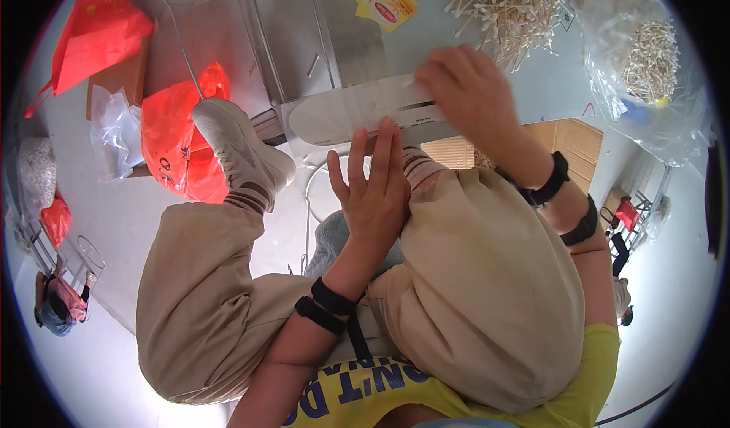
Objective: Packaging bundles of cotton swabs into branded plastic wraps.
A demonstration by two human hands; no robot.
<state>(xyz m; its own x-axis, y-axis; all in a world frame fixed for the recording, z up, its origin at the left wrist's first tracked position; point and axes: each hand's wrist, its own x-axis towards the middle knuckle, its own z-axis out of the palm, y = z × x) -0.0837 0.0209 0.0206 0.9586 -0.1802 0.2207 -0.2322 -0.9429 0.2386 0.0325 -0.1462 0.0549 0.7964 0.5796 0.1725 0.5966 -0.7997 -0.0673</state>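
A clear plastic packaging bag [346, 112] with a rounded white printed panel lies along the near edge of the table. My left hand [372, 181] is open, its fingers stretched out and their tips resting on the bag's near side. Over the bag's right end, my right hand [464, 85] is closed with its fingers pinched together. Motion smears those fingers, and whatever they hold is too small or hidden to name. A loose pile of cotton swabs [506, 13] sits just beyond my right hand. Yellow printed cards [386, 3] lie beyond the bag.
A clear bag of cotton swabs [650, 63] stands at the far right. Red plastic bags [179, 143] and a cardboard box [118, 85] are on the left, near a metal wire frame [266, 40]. More cardboard [566, 150] is below the table edge. Other people are in the distance.
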